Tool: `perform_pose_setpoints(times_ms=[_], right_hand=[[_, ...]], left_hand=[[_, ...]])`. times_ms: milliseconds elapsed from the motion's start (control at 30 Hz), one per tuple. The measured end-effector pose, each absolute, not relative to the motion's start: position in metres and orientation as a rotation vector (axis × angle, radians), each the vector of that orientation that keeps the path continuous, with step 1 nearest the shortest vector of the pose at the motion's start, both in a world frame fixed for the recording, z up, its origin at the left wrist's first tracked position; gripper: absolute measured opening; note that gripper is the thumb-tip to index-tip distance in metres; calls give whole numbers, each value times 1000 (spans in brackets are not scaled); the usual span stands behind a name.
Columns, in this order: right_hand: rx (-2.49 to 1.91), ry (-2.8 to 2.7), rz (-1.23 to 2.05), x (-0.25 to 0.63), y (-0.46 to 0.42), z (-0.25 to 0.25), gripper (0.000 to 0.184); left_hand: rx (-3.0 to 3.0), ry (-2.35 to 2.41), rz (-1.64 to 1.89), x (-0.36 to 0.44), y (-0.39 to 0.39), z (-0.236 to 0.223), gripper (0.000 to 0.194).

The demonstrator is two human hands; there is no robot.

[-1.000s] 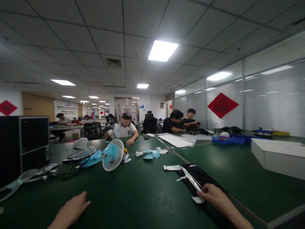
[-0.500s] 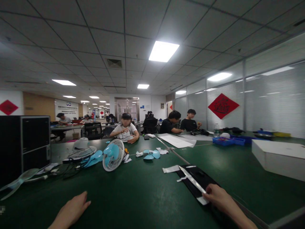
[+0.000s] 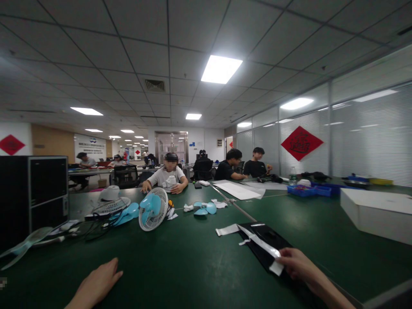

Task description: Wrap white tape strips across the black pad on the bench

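Observation:
My right hand (image 3: 294, 262) is closed in a pinch on the near end of a shiny white strip (image 3: 260, 243). The strip runs slantwise over a flat black item (image 3: 273, 234), perhaps a bag or pouch, lying on the green table. Its far end bends off to the left past the black item's edge, and another white piece (image 3: 276, 268) shows just below my fingertips. On the table at lower left lies my left hand (image 3: 98, 279), thumb apart from the fingers and nothing visible in it.
A white fan head with light-blue blades (image 3: 153, 209) stands left of centre. Loose blue blades (image 3: 205, 208) lie behind. A black computer case (image 3: 35, 193) is at left, a white box (image 3: 375, 210) at right. Across the table sits a person (image 3: 169, 174) with fan parts.
My right hand has shifted slightly right, drawing the strip's near end along. The strip's far end has slid a little left. My left hand has stayed put.

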State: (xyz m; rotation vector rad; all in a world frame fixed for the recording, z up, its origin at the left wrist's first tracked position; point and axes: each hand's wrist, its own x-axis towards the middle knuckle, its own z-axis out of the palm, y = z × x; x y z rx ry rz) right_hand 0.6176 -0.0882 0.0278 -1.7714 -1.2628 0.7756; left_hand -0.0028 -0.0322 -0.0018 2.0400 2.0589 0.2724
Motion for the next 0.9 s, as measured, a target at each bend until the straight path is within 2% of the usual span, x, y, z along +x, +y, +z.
perform_pose_setpoints(times_ms=[100, 200, 333, 533, 700, 900], right_hand=[[-1728, -1305, 745, 610, -94, 34, 21], [-1713, -1410, 635, 596, -102, 46, 24], [-1663, -1596, 358, 576, -111, 64, 29], [-1574, -1705, -52, 552, -101, 80, 23], [-1536, -1867, -364, 531, -76, 66, 24], [-1500, -2149, -425, 518, -79, 42, 27]], left_hand=[[2067, 2105, 278, -4, -29, -6, 48], [2050, 2122, 269, -3, -28, -7, 46], [2019, 2114, 288, -3, -30, -5, 50], [2013, 2101, 282, -6, -29, -5, 53], [2013, 2099, 292, -5, -30, -6, 49], [2037, 2060, 282, -8, -27, -8, 44]])
